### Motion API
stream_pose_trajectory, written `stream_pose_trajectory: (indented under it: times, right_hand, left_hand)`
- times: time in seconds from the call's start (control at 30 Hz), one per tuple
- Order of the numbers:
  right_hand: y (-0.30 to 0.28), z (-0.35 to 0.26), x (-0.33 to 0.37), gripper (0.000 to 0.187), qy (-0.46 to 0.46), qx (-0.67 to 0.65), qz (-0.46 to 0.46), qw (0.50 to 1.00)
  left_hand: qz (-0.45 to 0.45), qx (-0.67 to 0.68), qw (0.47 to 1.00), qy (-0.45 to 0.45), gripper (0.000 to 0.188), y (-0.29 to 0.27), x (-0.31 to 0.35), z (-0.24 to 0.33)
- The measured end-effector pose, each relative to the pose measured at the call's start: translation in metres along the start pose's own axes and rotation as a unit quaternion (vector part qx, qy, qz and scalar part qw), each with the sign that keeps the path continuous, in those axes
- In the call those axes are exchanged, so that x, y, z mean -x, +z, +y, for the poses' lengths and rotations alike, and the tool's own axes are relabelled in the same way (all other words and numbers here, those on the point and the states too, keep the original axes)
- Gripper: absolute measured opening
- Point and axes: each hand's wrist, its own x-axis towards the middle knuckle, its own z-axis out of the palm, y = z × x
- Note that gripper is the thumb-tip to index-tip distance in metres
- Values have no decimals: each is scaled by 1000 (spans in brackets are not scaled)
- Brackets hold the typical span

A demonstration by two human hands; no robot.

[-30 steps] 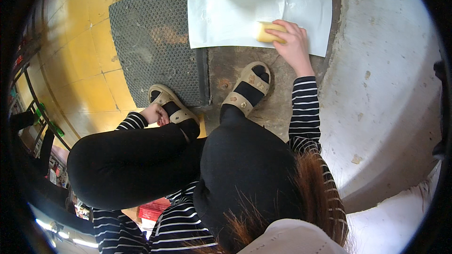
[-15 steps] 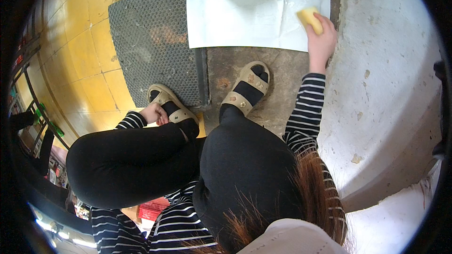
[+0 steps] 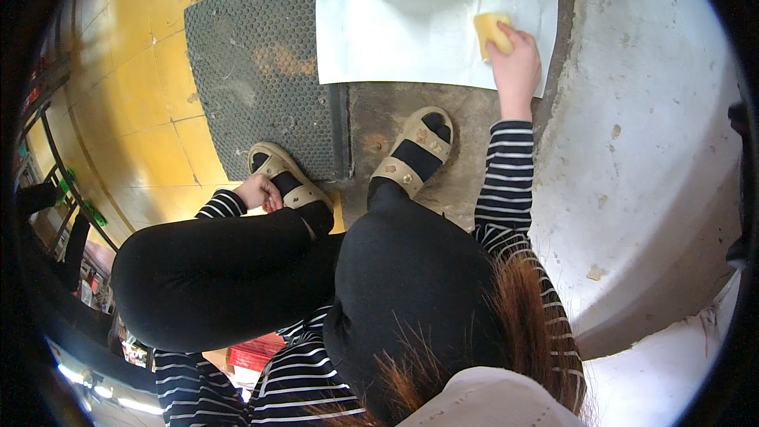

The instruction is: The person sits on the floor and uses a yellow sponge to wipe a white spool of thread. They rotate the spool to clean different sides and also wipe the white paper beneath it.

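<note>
the right hand (image 3: 518,71) is at the top of the frame, fingers wrapped on a yellow sponge (image 3: 490,32) pressed flat on the white sheet (image 3: 411,32), so it can rub. the left hand (image 3: 257,190), fingers curled with nothing in them, rests by the left sandal (image 3: 288,182) at middle left, maybe to keep the squat steady.

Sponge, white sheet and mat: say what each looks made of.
Sponge, gripped by the right hand: soft yellow foam by the look, matte, with rounded edges.
White sheet: smooth, flat and thin with crisp straight edges and a faint sheen, perhaps plastic or painted metal; I cannot tell which.
Mat: probably dark grey rubber, going by its moulded honeycomb of small holes and dull surface.
</note>
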Motion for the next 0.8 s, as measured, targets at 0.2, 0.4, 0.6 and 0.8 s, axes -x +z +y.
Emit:
stream_pose_trajectory:
  times: [0.2, 0.4, 0.6, 0.8]
  right_hand:
    - [-29, 1, 12, 37, 45, 30, -118, 991]
    - [-38, -9, -55, 45, 32, 40, -65, 997]
    - [-15, -19, -104, 32, -37, -11, 78, 996]
    - [6, 3, -75, 43, 7, 59, 34, 998]
  left_hand:
    - [-14, -10, 1000, -22, 43, -3, 0, 6]
    - [-20, -13, 999, -25, 41, -5, 4, 14]
    - [-15, -26, 1000, -3, 45, -1, 3, 8]
    - [-4, 4, 1000, 1, 46, 2, 1, 1]
